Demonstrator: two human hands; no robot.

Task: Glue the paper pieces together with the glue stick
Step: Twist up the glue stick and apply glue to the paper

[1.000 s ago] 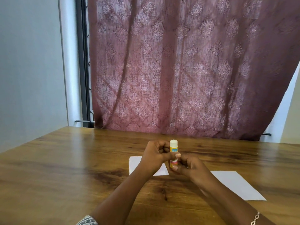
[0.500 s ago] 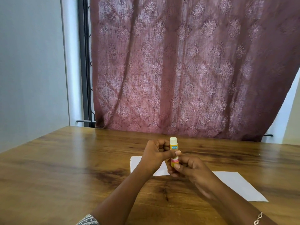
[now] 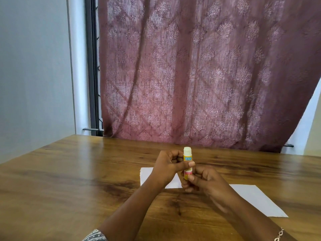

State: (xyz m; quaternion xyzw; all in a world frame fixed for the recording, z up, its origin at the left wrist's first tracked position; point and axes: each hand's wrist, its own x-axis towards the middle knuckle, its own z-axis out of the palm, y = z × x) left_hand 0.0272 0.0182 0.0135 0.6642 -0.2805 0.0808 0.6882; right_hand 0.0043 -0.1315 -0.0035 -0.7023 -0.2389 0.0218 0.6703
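Note:
A small yellow glue stick (image 3: 187,158) with a white top stands upright above the table, held by both hands. My left hand (image 3: 167,166) pinches its middle with thumb and fingers. My right hand (image 3: 203,179) grips its lower end. Under the hands lie two white paper pieces: one (image 3: 146,176) behind my left hand, partly hidden, and a larger one (image 3: 255,200) to the right of my right forearm.
The wooden table (image 3: 69,180) stretches wide to the left and front. A maroon patterned curtain (image 3: 199,75) hangs behind the table's far edge, with a wall at the left.
Both hands keep their hold on the glue stick; the stick sits very slightly higher above the paper than a second ago. The papers have not moved.

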